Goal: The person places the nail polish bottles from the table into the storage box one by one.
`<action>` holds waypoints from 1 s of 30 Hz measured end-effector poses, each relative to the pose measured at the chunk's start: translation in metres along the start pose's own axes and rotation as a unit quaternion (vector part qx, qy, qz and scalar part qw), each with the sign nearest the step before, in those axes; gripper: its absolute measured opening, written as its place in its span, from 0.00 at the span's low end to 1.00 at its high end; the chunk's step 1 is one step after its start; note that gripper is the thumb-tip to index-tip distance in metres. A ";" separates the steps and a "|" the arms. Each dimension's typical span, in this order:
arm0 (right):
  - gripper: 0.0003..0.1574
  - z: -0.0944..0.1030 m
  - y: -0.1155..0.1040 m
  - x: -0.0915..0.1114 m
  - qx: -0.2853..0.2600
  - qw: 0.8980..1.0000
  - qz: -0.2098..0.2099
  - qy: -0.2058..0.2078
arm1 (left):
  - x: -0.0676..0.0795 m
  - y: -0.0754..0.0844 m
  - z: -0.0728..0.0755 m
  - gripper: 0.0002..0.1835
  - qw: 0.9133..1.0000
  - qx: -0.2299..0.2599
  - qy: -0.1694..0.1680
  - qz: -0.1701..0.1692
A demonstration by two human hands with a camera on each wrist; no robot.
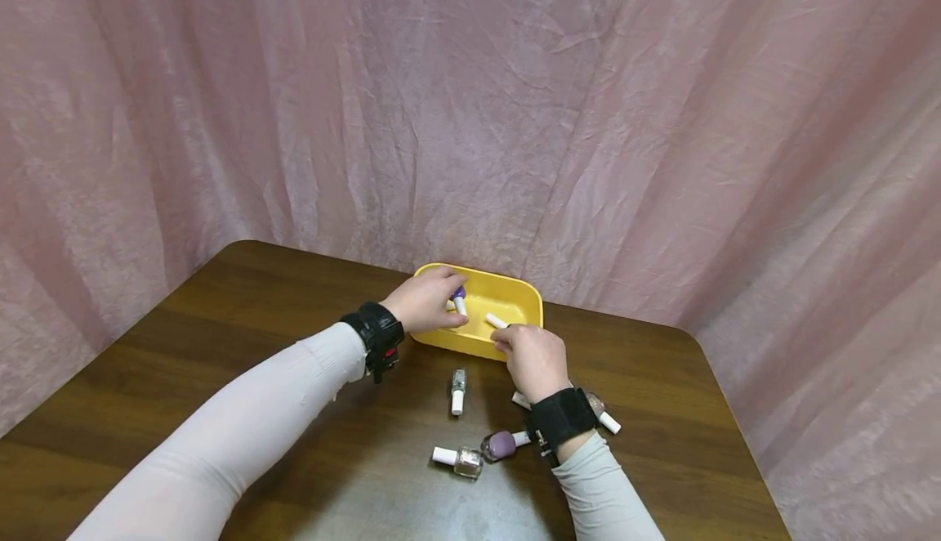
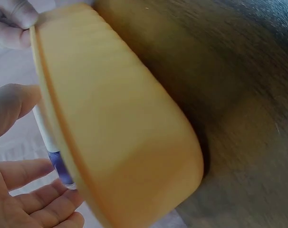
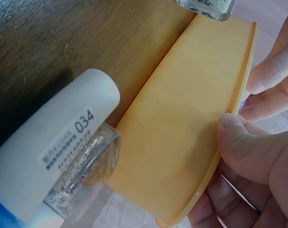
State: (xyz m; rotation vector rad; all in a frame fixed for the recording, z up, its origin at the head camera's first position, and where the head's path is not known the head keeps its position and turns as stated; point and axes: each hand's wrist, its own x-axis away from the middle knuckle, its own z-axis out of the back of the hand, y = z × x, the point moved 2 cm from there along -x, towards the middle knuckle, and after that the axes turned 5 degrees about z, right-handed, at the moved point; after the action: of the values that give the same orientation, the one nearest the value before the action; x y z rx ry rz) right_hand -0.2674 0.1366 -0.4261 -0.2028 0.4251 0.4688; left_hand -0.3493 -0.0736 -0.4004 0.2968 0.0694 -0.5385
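A yellow plastic bin point(image 1: 481, 350) stands near the table's back edge. Over its left part, my left hand point(image 1: 429, 300) holds a purple nail polish bottle point(image 1: 459, 294) between thumb and fingers. In the left wrist view, the purple bottle point(image 2: 62, 167) shows just past the bin's rim. My right hand point(image 1: 539, 355) grips the bin's front rim, thumb point(image 3: 246, 147) outside and other fingers inside. Beside those fingertips, a white-capped nail polish bottle point(image 1: 496, 321) shows in the bin; its body is mostly hidden, and whether the fingers touch it is unclear.
Before the bin lie a glittery bottle point(image 1: 459, 379), a silver glitter bottle point(image 1: 468, 463) and a mauve bottle point(image 1: 501, 445). Near the right wrist are a glitter bottle point(image 1: 595, 403) and a partly hidden white cap point(image 1: 520, 400). A pink curtain point(image 1: 470, 116) hangs behind the wooden table point(image 1: 323, 279).
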 end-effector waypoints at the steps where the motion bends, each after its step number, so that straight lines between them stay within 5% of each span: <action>1: 0.08 0.000 0.000 0.000 -0.001 1.000 0.001 0.000 | -0.001 -0.001 -0.002 0.41 1.000 -0.002 -0.003 0.002; 30: 0.08 0.000 -0.002 0.000 0.004 1.000 0.000 0.000 | -0.020 -0.014 -0.026 0.39 0.997 0.007 -0.061 0.044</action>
State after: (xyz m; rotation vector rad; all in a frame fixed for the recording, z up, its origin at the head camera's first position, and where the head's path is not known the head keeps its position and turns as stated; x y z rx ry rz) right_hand -0.2663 0.1352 -0.4262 -0.1961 0.4275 0.4667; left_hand -0.3736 -0.0674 -0.4264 0.2780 -0.0656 -0.4692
